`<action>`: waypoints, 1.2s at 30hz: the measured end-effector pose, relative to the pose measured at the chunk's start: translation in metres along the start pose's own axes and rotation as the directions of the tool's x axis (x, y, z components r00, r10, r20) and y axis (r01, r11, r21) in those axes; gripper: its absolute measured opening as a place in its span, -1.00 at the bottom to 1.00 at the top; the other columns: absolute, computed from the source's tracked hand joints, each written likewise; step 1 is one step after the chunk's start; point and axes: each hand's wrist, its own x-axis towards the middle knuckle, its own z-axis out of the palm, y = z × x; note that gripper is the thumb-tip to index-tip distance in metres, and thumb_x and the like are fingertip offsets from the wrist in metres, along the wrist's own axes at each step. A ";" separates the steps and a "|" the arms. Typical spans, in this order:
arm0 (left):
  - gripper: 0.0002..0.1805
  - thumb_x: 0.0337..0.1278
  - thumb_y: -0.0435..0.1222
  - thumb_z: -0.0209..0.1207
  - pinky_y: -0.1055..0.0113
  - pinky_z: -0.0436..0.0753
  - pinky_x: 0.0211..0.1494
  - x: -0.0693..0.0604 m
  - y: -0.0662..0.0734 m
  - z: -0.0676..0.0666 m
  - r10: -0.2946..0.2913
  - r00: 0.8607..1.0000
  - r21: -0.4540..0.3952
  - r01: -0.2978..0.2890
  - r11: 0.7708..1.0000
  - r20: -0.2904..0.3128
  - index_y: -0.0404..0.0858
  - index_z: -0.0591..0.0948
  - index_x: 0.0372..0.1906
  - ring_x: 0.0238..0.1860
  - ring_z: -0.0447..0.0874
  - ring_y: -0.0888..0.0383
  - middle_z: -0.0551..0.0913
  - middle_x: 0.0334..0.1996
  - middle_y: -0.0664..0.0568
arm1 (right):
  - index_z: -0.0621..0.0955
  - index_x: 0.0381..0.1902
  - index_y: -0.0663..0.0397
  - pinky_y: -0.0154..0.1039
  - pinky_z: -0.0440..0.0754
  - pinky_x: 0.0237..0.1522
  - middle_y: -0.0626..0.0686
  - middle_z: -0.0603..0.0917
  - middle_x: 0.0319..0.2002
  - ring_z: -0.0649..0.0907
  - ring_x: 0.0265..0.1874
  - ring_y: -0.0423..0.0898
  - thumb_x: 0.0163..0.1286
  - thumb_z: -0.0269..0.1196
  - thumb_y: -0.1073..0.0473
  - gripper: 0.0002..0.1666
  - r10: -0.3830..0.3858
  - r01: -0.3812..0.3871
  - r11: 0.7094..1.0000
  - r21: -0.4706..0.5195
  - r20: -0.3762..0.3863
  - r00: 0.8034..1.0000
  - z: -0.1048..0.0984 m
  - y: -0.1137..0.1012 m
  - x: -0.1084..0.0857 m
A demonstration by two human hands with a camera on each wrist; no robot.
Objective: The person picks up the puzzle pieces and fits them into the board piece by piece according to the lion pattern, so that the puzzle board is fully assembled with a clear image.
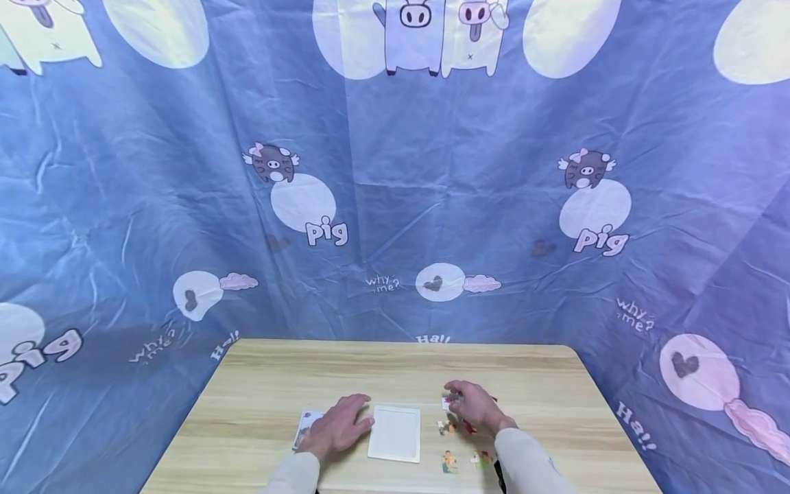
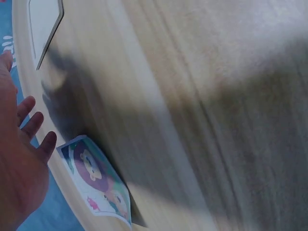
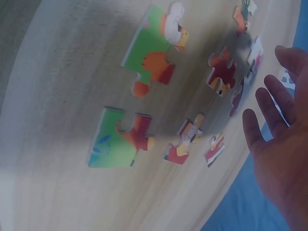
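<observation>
Spread above the table just left of a flat white puzzle tray (image 1: pixel 395 433), my left hand (image 1: pixel 338 427) holds nothing; its thumb side is close to the tray's edge. Below that hand lies a picture card (image 2: pixel 94 178) with cartoon animals, one corner curling up. My right hand (image 1: pixel 478 406) hovers over loose jigsaw pieces on the right, its fingers (image 3: pixel 276 101) loosely extended with nothing between them. Among those pieces are a green-and-orange one (image 3: pixel 154 53), a green-and-red one (image 3: pixel 120 139) and a red one (image 3: pixel 222 72). Some pieces are partly hidden under the hand in the head view.
The pale wooden table (image 1: pixel 259 384) has a rounded far corner on each side. A blue cloth (image 1: pixel 395 206) printed with cartoon pigs hangs behind and beside it. More small pieces (image 1: pixel 448 462) lie toward the table's front, near the right forearm.
</observation>
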 end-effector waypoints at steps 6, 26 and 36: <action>-0.39 0.22 0.11 0.10 -0.17 0.43 0.29 -0.004 0.002 0.005 0.085 0.996 0.011 -0.085 0.996 0.008 -0.11 0.44 0.28 0.36 0.35 -0.12 0.38 0.39 -0.03 | 0.60 0.10 0.08 0.19 0.55 0.09 0.09 0.71 -0.03 0.66 0.00 0.12 0.18 0.34 0.24 -0.52 -0.065 0.064 0.995 -0.072 -0.019 0.998 0.004 0.003 -0.001; -0.36 -0.05 0.24 0.21 -0.15 0.27 0.42 -0.008 0.000 0.017 0.112 0.992 0.064 -0.116 0.991 0.061 -0.01 0.54 0.11 0.42 0.28 -0.06 0.35 0.42 0.08 | 0.69 -0.06 -0.11 0.19 0.54 0.10 -0.02 0.69 -0.02 0.61 0.05 0.08 0.06 0.42 0.19 -0.59 -0.049 0.033 0.984 -0.176 -0.088 0.995 0.013 0.006 0.002; -0.34 -0.13 0.25 0.25 -0.19 0.26 0.40 -0.009 -0.002 0.023 0.098 0.995 0.056 -0.099 0.993 0.021 -0.02 0.55 0.08 0.41 0.28 -0.06 0.36 0.41 0.09 | 0.70 -0.08 -0.09 0.12 0.59 0.06 -0.04 0.70 -0.07 0.63 -0.02 0.04 0.08 0.42 0.21 -0.62 -0.055 0.036 0.984 -0.176 -0.104 0.993 0.014 0.008 0.002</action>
